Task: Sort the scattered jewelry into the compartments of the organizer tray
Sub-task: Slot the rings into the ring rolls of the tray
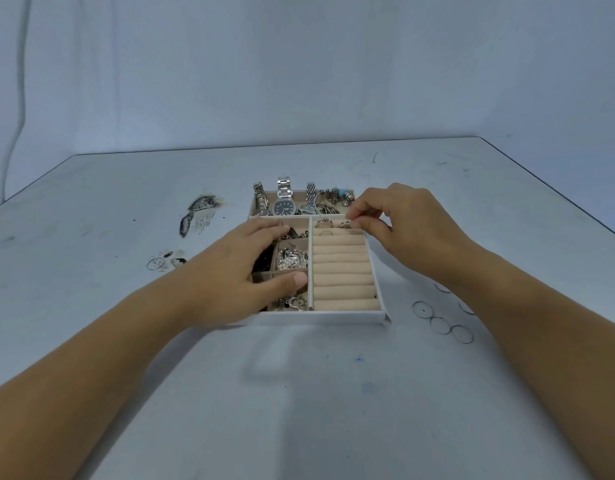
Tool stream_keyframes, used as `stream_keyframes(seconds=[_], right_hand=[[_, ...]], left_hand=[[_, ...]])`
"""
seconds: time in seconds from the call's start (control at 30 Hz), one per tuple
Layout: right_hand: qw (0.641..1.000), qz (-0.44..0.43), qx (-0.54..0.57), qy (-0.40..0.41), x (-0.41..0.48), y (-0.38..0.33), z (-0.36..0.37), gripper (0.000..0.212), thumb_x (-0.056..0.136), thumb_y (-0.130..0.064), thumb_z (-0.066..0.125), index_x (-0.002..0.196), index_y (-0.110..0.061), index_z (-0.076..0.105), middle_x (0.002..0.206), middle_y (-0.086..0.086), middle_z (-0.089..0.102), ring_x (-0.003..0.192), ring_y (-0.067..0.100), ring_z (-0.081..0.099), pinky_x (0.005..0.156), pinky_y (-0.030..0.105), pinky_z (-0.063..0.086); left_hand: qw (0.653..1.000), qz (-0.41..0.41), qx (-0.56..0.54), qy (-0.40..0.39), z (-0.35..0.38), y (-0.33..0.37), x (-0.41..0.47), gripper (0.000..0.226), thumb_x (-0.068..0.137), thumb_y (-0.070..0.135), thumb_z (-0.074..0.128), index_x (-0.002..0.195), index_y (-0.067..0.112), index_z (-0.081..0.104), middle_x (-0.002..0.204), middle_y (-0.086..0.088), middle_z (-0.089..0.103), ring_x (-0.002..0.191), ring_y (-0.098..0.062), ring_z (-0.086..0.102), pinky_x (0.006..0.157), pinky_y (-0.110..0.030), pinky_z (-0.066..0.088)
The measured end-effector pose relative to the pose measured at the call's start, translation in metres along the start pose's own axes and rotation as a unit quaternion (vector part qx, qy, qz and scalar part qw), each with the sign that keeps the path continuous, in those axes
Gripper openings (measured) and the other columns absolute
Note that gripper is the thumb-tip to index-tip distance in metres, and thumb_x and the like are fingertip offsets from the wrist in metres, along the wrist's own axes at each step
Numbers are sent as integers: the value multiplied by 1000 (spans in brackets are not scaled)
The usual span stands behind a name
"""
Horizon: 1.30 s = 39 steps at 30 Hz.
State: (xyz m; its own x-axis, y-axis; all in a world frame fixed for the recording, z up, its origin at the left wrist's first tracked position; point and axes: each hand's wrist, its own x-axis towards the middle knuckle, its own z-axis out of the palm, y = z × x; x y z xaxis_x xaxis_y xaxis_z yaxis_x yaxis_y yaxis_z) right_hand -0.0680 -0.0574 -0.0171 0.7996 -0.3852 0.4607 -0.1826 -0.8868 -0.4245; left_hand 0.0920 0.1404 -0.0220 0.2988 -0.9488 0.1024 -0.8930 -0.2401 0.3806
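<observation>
- Fingers (357, 224) of right hand (399, 213) are pinching small silver ring (346, 223) just above farthest beige ring-roll slot (337, 239).
- Left hand (236, 271) is resting flat on white organizer tray (320, 318).

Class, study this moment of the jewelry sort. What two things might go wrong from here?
1. The right hand pinches a small ring by its fingertips above the ring rolls; it may slip and land in the wrong slot or beside the watches.
2. The right forearm passes close over thin hoops lying on the table beside the tray; drawing back could sweep them away.
</observation>
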Motion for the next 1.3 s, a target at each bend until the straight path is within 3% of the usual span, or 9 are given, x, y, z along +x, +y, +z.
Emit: stream_keyframes(seconds=[0.2,0.47,0.53,0.73,0.87,1.1,1.2,1.3], right_hand=[[999,9,-8,-33,5,2,3,6,84,-26,67,86,-32,68,82,-11,64,88,6,48,71,13,32],[992,12,-45,-114,10,-3,-5,13,89,-24,62,96,-27,73,97,-3,59,94,9,45,71,5,28],[991,17,-44,-127,7,-6,-12,17,92,-24,59,102,-29,71,99,-3,58,95,11,50,72,11,32],[975,102,-91,-175,-3,-10,-69,13,87,-33,64,100,-34,66,87,-18,58,84,6,54,74,25,36],[940,166,-152,-255,-20,-4,-81,17,76,-42,73,89,-36,65,85,-16,58,84,7,56,74,27,41],[959,174,-88,-204,-41,14,-62,8,79,-37,72,85,-36,67,83,-10,62,77,6,55,67,25,43],[951,186,-84,-233,-35,15,-60,5,80,-37,70,81,-34,65,80,-10,62,74,7,56,63,25,42],[939,191,-86,-275,-26,14,-57,9,82,-39,68,84,-31,63,81,-10,62,72,7,56,64,24,40]], left_hand=[[1000,7,-12,3,3,-2,0,93,71,80,39,148,28,26,149,23,23,137,3,22,115,-30,23],[1000,-4,-1,-17,5,-1,0,101,68,82,34,150,25,18,153,21,15,138,8,3,114,-23,9],[1000,-6,0,-21,4,0,0,103,66,82,33,151,24,18,154,19,14,137,10,0,112,-22,7],[1000,-1,11,-11,-1,6,-5,103,63,80,36,148,23,25,151,13,25,137,-3,25,111,-22,19],[999,-3,44,-23,-1,7,-6,104,64,81,32,149,21,24,153,10,24,139,-7,24,114,-27,21],[1000,-2,20,13,7,5,-11,97,70,81,32,148,23,27,152,15,24,140,-5,23,115,-34,24],[1000,2,12,22,9,3,-11,96,72,81,33,148,24,27,153,14,23,140,-4,22,116,-36,24],[1000,7,1,30,8,3,-12,96,71,80,34,147,23,28,152,16,22,140,-1,20,116,-29,20]])
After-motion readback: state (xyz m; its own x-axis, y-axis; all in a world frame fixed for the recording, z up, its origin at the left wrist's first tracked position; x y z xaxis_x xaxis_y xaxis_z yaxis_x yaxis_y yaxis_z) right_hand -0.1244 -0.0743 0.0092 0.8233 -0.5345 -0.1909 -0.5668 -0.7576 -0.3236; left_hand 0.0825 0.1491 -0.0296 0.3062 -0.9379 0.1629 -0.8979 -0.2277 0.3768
